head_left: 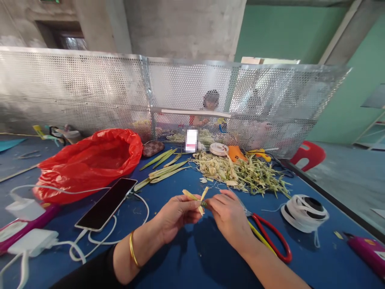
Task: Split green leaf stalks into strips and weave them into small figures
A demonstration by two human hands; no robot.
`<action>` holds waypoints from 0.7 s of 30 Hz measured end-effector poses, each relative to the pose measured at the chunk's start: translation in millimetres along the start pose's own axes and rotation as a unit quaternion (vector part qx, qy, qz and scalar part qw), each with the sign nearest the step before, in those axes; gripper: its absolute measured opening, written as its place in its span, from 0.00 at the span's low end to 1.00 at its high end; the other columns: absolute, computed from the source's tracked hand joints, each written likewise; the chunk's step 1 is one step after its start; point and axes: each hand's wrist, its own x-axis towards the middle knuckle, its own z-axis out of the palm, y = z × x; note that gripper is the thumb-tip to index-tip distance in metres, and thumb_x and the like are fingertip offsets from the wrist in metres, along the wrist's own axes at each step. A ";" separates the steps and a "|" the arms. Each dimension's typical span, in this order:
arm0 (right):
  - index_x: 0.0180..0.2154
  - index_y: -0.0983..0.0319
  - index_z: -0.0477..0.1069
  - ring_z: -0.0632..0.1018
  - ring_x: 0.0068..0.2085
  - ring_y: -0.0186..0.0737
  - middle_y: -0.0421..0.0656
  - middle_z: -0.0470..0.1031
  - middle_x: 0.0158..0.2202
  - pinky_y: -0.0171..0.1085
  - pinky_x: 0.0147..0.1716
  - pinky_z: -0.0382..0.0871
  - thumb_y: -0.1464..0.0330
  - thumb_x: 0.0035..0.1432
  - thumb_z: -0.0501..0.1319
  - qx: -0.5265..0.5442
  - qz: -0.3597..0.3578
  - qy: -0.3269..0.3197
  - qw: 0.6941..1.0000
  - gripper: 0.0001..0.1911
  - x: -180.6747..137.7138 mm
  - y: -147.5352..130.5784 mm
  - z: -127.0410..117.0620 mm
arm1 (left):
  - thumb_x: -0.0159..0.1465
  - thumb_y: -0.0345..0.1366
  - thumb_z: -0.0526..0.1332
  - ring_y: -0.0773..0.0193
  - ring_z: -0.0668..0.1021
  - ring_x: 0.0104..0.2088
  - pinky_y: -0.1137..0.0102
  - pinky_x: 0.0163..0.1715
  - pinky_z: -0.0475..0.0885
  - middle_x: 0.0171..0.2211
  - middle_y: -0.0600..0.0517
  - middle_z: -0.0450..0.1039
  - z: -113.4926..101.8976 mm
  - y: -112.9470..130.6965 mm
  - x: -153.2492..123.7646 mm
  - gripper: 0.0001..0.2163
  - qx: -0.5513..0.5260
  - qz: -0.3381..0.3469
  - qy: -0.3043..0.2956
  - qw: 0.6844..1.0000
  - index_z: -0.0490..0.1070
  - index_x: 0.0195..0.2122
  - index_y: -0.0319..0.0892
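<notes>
My left hand, with a gold bangle at the wrist, pinches a small cluster of pale yellow-green leaf strips between thumb and fingers. The strips splay outward from a small green knot-like middle. Close against its right side is my right hand, fingers closed together at the green part; whatever lies between those fingertips is hidden. Scissors with red handles lie partly under my right hand. A yellow handle shows beside them.
Beyond my hands are long green leaf pieces and a heap of pale and green plant scraps. A red plastic bag, phone and cables lie left; a white ribbon roll stands right. A perforated metal screen bounds the table, a person behind it.
</notes>
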 end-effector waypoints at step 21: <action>0.31 0.61 0.70 0.73 0.31 0.34 0.38 0.73 0.27 0.41 0.49 0.57 0.76 0.62 0.53 0.025 -0.002 -0.016 1.000 0.11 0.7 -1.9 0.8 | 0.50 0.31 0.68 0.73 0.71 0.20 0.76 0.26 0.69 0.22 0.54 0.73 -1.3 -7.4 3.4 0.09 -0.025 -0.013 -0.016 0.999 0.75 0.33 0.38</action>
